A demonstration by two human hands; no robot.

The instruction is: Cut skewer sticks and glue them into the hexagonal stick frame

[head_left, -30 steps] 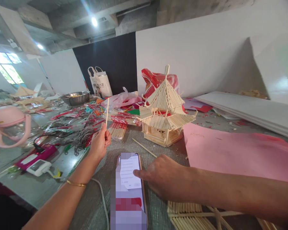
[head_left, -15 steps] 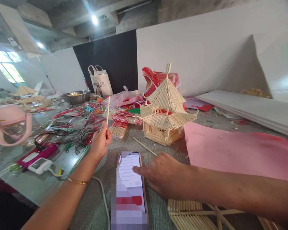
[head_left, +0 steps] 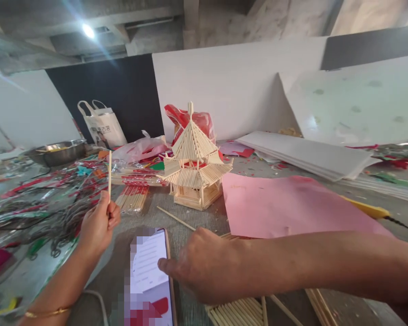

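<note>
My left hand (head_left: 98, 224) is closed round a thin wooden stick (head_left: 109, 174), which points upward from the fist. With the index finger stretched out and the other fingers curled, my right hand (head_left: 204, 265) reaches over a phone (head_left: 148, 265). The fingertip is at the lit screen, part of which is blurred out. Beyond the hands stands a small pavilion model (head_left: 196, 174) built of wooden sticks, with two tiers of roof. One loose stick (head_left: 173, 216) lies between it and the phone. Under my right forearm a flat stick panel (head_left: 240, 312) is partly hidden.
Pink paper (head_left: 275, 203) lies to the right, with a yellow-handled tool (head_left: 369, 208) at its edge. Packaged sticks (head_left: 132, 198) are left of the model. White boards (head_left: 299, 154), a metal bowl (head_left: 59, 151) and a tote bag (head_left: 104, 127) stand farther back. Tangled cords cover the left.
The view has turned to the right, so everything appears farther left. My left hand still holds the stick upright, and my right finger stays at the phone screen.
</note>
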